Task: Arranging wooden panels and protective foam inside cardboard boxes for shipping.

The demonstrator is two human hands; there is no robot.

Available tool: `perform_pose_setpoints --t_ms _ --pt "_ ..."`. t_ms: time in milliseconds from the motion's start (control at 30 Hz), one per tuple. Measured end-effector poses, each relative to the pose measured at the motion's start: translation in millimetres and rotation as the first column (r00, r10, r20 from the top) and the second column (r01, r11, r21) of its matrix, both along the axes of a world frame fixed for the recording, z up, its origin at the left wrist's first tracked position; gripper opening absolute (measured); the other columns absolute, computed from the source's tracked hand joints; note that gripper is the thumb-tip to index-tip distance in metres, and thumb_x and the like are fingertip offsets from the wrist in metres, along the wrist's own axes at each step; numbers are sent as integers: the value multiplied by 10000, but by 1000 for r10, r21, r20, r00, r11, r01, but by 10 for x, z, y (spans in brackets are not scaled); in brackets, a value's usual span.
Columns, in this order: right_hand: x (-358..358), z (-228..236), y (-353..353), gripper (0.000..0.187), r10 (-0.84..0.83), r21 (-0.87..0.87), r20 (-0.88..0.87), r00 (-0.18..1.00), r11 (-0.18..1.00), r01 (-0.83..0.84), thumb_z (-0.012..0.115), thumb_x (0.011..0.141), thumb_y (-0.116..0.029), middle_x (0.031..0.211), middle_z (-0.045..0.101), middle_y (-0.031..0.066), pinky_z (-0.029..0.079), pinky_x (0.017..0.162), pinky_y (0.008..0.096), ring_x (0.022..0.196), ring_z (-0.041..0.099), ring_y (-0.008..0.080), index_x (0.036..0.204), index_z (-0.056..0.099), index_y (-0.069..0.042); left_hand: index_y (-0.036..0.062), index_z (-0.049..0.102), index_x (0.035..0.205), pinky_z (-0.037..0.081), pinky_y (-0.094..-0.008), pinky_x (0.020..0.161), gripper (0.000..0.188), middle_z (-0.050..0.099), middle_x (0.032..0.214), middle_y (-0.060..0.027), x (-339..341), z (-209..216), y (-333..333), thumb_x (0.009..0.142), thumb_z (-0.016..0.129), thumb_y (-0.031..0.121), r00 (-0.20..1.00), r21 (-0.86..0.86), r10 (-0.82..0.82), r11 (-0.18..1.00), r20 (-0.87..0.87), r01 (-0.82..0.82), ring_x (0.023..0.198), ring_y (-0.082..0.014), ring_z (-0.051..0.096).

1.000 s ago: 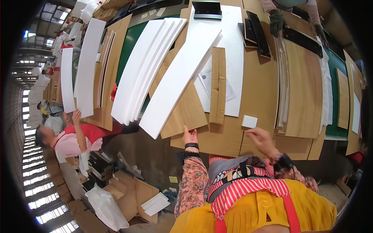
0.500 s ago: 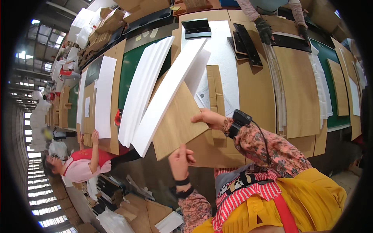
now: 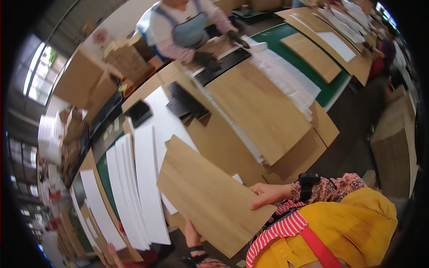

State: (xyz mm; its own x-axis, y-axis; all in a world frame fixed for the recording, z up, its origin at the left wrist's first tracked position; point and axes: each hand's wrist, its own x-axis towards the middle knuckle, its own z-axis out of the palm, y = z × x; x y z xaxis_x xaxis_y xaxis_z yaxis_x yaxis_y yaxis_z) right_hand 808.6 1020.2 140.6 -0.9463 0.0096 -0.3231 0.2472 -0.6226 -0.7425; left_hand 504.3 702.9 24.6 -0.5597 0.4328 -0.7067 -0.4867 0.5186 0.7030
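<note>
A wood-grain board [image 3: 210,192] is held tilted in front of me, between both hands. My right hand [image 3: 270,195] is closed on its right edge, thumb on the face and the fingers mostly hidden behind. At the lower left edge, my left hand [image 3: 192,233] grips the same board, partly hidden by it. Long white foam strips [image 3: 149,187] lie just left of the board. Behind it, a white foam sheet [image 3: 157,107] rests on the table, with black panels [image 3: 185,99] and a black L-shaped piece [image 3: 139,113] on and beside it.
Across the table a co-worker with gloved hands [image 3: 208,61] touches a black strip [image 3: 223,67] beside a large wood-grain panel [image 3: 259,111] on cardboard. White wrapping film [image 3: 286,73] lies alongside. Stacked cardboard [image 3: 393,138] stands at right; another person's hand [image 3: 114,252] shows at lower left.
My view has turned to the right. The board has been lifted off the table area toward me, now showing its full face. My left hand has shifted to its lower left edge.
</note>
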Motion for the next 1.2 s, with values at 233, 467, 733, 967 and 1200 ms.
perform_pose_setpoints --t_ms 233,467,733,967,1200 --pt "1092 52 1300 406 34 407 73 997 911 -61 637 1016 -287 1090 680 -12 531 800 274 975 595 78 1330 598 -33 23 431 1479 542 -409 980 537 569 1394 -142 1434 126 851 1100 414 403 969 455 212 855 128 -247 1218 -280 592" --pt "3363 -2199 4492 698 -948 938 -318 4 -315 -146 793 807 -372 1361 538 197 465 997 468 1211 520 414 1359 525 -41 7 438 1468 579 -374 886 454 597 1340 -169 2809 750 1661 1105 443 280 875 356 404 885 -267 -300 1070 -271 654" --pt "3874 -2848 5172 260 -993 996 82 84 79 -39 761 794 -234 909 733 207 524 878 421 922 695 364 980 743 -55 10 450 1462 580 -370 870 453 611 1315 -172 3582 900 1537 1106 441 289 761 219 430 903 -485 -370 1046 -268 659" --pt "3637 -2236 5196 188 -997 591 -80 12 -38 806 709 877 -133 830 680 6 507 722 291 770 632 147 998 690 10 14 460 1457 581 -366 856 452 623 1293 -175 3874 921 1490 1107 438 297 723 196 435 898 -536 -395 1026 -266 664" --pt "1482 -315 3552 157 -432 885 -455 779 -124 449 677 761 -6 1249 616 162 533 817 422 992 660 351 899 617 -51 -11 506 1415 578 -353 812 480 662 1209 -176 3466 916 1785 1109 422 349 780 260 553 831 -293 -491 967 -254 674"
